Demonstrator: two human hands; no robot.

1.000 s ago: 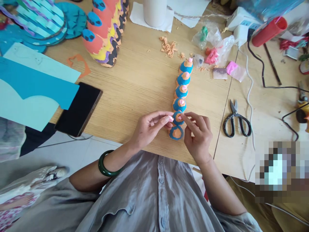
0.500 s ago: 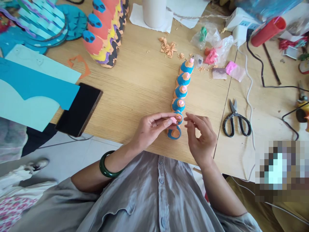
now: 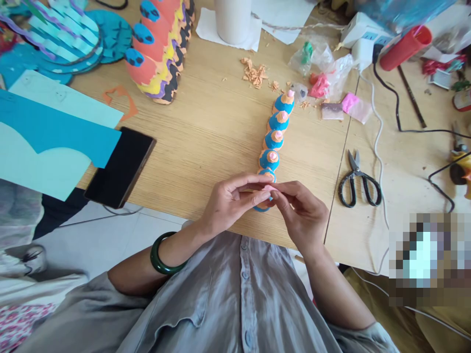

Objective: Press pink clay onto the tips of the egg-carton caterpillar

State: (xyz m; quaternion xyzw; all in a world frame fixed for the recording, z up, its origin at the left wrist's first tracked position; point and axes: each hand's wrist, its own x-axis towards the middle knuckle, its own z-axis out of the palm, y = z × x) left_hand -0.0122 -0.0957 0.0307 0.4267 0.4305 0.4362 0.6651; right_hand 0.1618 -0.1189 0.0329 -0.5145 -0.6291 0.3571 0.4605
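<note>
A row of blue and orange domes (image 3: pixel 273 139) with pink tips stands on the wooden table (image 3: pixel 206 122), running from mid-table toward its front edge. Over its near end, my left hand (image 3: pixel 230 201) pinches a small pink clay piece (image 3: pixel 269 188) between thumb and fingers. From the other side my right hand (image 3: pixel 303 211) has its thumb and forefinger closed on the same piece. The fingertips of both hands meet there and partly hide the nearest domes. A green bangle (image 3: pixel 159 255) is on my left wrist.
Black scissors (image 3: pixel 359 181) and a white cable lie right. A phone (image 3: pixel 119 166) and blue sheets (image 3: pixel 55 127) are left. At the back are a red-orange scalloped piece (image 3: pixel 162 54), orange scraps (image 3: pixel 253 73), clay bags (image 3: pixel 322 73) and a white cylinder (image 3: pixel 233 19).
My right hand has moved left and its fingertips have closed on the pink piece held in my left hand. Both hands now cover more of the row's near end.
</note>
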